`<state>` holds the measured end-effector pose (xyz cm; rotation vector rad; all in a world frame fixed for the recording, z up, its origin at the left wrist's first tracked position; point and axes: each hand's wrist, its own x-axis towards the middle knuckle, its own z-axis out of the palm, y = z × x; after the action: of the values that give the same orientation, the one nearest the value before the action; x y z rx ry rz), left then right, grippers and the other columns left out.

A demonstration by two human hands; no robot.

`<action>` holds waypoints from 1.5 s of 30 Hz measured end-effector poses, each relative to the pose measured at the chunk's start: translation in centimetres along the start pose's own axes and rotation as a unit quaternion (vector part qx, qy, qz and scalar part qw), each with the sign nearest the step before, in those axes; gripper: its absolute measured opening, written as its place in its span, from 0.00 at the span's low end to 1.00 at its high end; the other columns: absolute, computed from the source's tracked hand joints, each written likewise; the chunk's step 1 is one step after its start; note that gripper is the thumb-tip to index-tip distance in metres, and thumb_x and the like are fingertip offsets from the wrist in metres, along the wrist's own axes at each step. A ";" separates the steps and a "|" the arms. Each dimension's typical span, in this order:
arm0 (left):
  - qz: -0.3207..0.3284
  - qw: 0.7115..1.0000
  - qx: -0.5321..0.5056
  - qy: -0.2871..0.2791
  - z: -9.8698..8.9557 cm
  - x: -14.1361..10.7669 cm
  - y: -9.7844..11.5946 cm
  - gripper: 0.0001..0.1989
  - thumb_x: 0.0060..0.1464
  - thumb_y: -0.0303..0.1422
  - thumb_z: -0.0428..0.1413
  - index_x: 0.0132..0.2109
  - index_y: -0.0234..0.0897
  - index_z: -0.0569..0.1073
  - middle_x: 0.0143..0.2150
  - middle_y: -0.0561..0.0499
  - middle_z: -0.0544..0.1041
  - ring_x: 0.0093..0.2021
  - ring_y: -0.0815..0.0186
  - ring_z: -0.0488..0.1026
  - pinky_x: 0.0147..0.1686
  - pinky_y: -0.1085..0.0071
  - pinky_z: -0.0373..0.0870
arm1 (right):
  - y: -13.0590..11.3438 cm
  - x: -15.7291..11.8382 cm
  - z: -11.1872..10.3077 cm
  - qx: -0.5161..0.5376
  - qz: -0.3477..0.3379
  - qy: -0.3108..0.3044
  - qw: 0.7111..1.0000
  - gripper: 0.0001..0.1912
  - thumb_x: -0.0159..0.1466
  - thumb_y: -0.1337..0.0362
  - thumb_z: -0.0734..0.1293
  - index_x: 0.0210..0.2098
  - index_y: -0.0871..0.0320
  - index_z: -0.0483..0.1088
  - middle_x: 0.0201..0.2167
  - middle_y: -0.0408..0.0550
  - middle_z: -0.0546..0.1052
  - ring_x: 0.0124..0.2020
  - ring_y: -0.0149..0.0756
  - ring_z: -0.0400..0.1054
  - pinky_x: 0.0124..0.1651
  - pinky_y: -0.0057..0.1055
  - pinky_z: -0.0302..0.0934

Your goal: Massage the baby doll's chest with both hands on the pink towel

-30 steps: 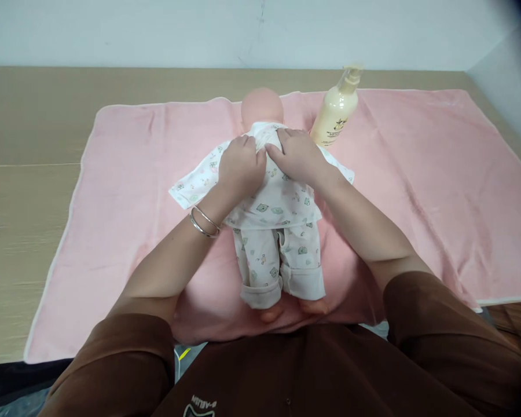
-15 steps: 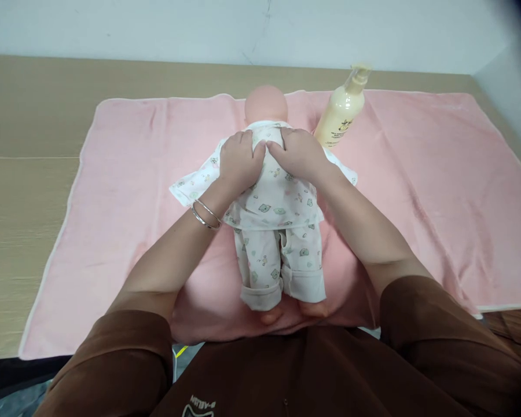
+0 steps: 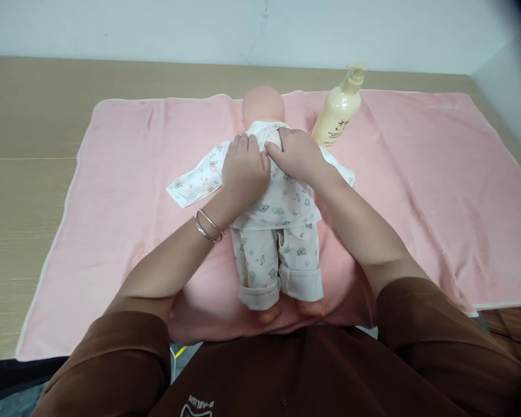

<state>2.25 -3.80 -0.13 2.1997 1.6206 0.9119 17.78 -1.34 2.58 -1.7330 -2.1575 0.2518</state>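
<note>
A baby doll in a white printed top and trousers lies face down, its bald head away from me and its feet toward me. My left hand rests on the left side of its upper back, fingers flat and close together, pointing away. On the right side of the upper back lies my right hand, thumb stretched toward my left hand and the other fingers partly hidden. The doll's sleeves spread out to both sides.
A pink blanket lies under the doll on a wooden table. A pale yellow pump bottle is at the back, right of the doll's head. A white wall stands behind the table.
My left hand has turned and slid slightly right and toward me on the doll's back, its thumb now closer in. My right hand has hardly moved.
</note>
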 end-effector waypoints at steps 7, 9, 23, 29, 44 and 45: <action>0.006 1.000 0.000 0.006 0.2 0.4 -0.6 0.28 0.71 0.46 0.41 0.65 0.34 0.69 0.70 0.33 0.71 0.76 0.43 0.60 0.78 0.44 0.51 | -0.5 -0.3 -0.3 -0.022 -0.002 -0.029 0.999 0.30 0.74 0.51 0.53 0.58 0.69 0.72 0.56 0.67 0.78 0.59 0.62 0.70 0.67 0.57 0.62; 0.008 1.000 0.000 -0.001 0.2 1.0 -1.2 0.26 0.71 0.46 0.43 0.64 0.36 0.71 0.69 0.35 0.73 0.75 0.43 0.62 0.77 0.43 0.53 | -0.3 -0.2 -0.4 -0.026 -0.013 -0.033 0.999 0.33 0.75 0.51 0.53 0.64 0.71 0.67 0.62 0.68 0.75 0.64 0.62 0.67 0.70 0.55 0.59; -0.038 0.996 0.049 -0.071 -1.3 2.7 -1.9 0.27 0.71 0.42 0.41 0.67 0.35 0.71 0.70 0.36 0.73 0.73 0.49 0.67 0.76 0.50 0.57 | -3.6 -3.5 -0.5 -0.103 -0.044 -0.014 0.994 0.30 0.76 0.61 0.49 0.64 0.78 0.66 0.67 0.75 0.70 0.70 0.62 0.63 0.73 0.56 0.55; 0.000 0.994 0.100 -0.052 -1.3 0.7 -0.1 0.30 0.71 0.40 0.41 0.70 0.27 0.67 0.74 0.32 0.66 0.77 0.47 0.61 0.79 0.48 0.49 | 0.0 0.0 -0.6 -0.027 -0.025 -0.028 0.999 0.31 0.76 0.54 0.50 0.62 0.71 0.69 0.63 0.68 0.75 0.65 0.59 0.69 0.70 0.54 0.61; -0.012 0.998 0.046 -0.048 -1.0 1.1 -1.0 0.29 0.72 0.45 0.44 0.68 0.29 0.67 0.73 0.29 0.67 0.77 0.44 0.60 0.77 0.47 0.52 | -0.3 -0.3 -0.2 -0.009 -0.046 -0.030 0.998 0.28 0.76 0.58 0.51 0.63 0.71 0.68 0.66 0.68 0.72 0.70 0.57 0.64 0.74 0.54 0.58; -0.008 0.998 0.051 -0.044 -1.0 0.7 -0.6 0.30 0.72 0.44 0.44 0.69 0.27 0.66 0.74 0.28 0.65 0.78 0.43 0.57 0.78 0.46 0.51 | 0.2 0.2 -0.1 -0.002 -0.045 -0.029 0.999 0.29 0.76 0.57 0.51 0.64 0.71 0.67 0.67 0.67 0.71 0.70 0.56 0.64 0.74 0.53 0.57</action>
<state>1.33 -3.08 0.53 2.2554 1.6757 0.7332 17.99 -1.13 2.61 -1.6457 -2.2717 0.2765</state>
